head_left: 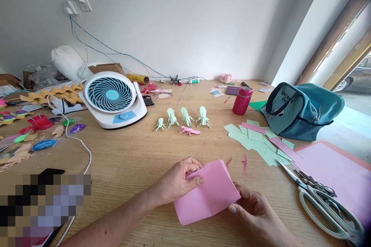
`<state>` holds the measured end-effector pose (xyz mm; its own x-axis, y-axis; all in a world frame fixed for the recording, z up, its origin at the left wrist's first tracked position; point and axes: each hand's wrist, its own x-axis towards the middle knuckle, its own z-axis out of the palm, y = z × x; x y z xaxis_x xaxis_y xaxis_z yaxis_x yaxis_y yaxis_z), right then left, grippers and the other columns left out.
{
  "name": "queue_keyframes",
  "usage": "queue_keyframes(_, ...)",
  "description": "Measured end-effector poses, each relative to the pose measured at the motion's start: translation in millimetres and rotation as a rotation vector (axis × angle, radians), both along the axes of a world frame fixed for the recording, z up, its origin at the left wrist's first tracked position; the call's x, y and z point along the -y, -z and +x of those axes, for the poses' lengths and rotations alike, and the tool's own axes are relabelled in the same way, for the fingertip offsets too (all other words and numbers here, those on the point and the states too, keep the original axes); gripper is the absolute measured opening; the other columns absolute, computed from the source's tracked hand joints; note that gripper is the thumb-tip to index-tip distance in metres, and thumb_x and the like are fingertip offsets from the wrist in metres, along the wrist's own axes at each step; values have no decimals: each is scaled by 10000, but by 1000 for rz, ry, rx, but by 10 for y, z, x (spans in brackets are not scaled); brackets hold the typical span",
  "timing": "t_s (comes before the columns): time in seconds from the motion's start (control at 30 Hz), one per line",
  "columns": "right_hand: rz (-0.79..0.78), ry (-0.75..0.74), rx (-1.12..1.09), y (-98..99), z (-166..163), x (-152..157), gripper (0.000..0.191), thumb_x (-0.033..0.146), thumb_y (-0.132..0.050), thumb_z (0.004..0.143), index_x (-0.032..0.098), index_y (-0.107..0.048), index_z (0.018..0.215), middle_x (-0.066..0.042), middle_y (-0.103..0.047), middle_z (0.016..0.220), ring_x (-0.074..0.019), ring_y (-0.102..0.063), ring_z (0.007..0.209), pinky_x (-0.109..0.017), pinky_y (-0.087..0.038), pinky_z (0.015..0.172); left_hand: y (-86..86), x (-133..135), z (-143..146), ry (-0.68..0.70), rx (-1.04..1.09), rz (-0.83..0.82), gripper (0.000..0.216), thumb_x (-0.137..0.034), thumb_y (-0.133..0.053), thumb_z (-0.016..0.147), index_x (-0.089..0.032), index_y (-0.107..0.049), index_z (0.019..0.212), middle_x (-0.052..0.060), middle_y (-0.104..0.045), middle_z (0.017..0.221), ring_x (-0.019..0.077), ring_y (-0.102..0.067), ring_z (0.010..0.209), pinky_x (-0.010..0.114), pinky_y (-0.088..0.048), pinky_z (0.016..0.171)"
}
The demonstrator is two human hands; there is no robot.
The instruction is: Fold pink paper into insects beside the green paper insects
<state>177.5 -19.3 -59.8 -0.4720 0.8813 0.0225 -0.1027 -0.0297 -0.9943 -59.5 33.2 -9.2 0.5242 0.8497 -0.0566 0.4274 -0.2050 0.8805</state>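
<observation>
A folded sheet of pink paper (207,195) is held between both hands above the wooden table. My left hand (185,179) grips its upper left side, thumb on top and fingers behind. At the right corner my right hand (252,208) pinches the paper between thumb and fingers. The lower left edge curves in a loose bend. Beyond the hands stand several pale green folded-paper insects (187,117), with a pink paper insect (190,131) just in front of them.
Scissors (315,204) lie at the right, beside green paper pieces (257,142) and pink sheets (333,170). A teal bag (301,112) and a red flask (242,101) stand behind. At the left are a white fan (116,100), its cable (87,150) and craft scraps (43,144).
</observation>
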Motion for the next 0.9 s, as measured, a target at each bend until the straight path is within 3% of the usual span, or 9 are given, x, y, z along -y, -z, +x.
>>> queue_keyframes(0.17, 112, 95, 70, 98, 99, -38, 186, 346, -595, 923, 272, -705, 1054, -49, -700, 991, -207, -613, 880, -309, -498, 830, 2, -9, -16, 34, 64, -24, 185, -349, -644, 858, -194, -734, 905, 59, -589, 1218, 198, -590, 1083, 264, -446, 891)
queue_keyframes(0.37, 77, 169, 33, 130, 85, -58, 131, 355, -611, 912, 247, -684, 914, -27, -675, 877, -183, -589, 830, -274, -494, 779, -44, -15, -18, 85, 181, -6, 314, -431, -717, 789, -156, -631, 663, 72, -596, 1250, 248, -569, 1140, 314, -434, 925)
queue_keyframes(0.5, 108, 198, 53, 109, 61, -65, 194, 375, -621, 899, 211, -675, 811, -36, -639, 844, -196, -586, 834, -287, -493, 777, -73, -21, -28, 48, 166, 44, 396, -439, -645, 848, -154, -543, 592, 84, -616, 1213, 239, -572, 1131, 337, -413, 952)
queue_keyframes(0.73, 176, 202, 104, 18, 41, -12, 219, 364, -597, 910, 213, -643, 758, -38, -623, 816, -203, -568, 803, -311, -483, 767, 142, -178, -109, 1, 89, 13, 257, -401, -621, 870, -171, -616, 754, 113, -540, 1345, 241, -503, 1250, 341, -408, 977)
queue_keyframes(0.8, 215, 195, 131, -4, 45, 5, 200, 347, -592, 912, 217, -648, 771, -38, -624, 822, -203, -565, 803, -310, -480, 765, 205, -215, -121, 40, 120, -4, 278, -414, -626, 863, -161, -609, 749, 117, -596, 1247, 233, -540, 1179, 310, -427, 926)
queue_keyframes(0.9, 271, 193, 164, -14, 65, 14, 166, 301, -587, 919, 224, -658, 789, -37, -622, 851, -199, -561, 824, -302, -473, 780, 220, -230, -120, 95, 117, -87, 360, -462, -584, 876, -146, -563, 705, 54, -643, 920, 149, -579, 815, 226, -427, 699)
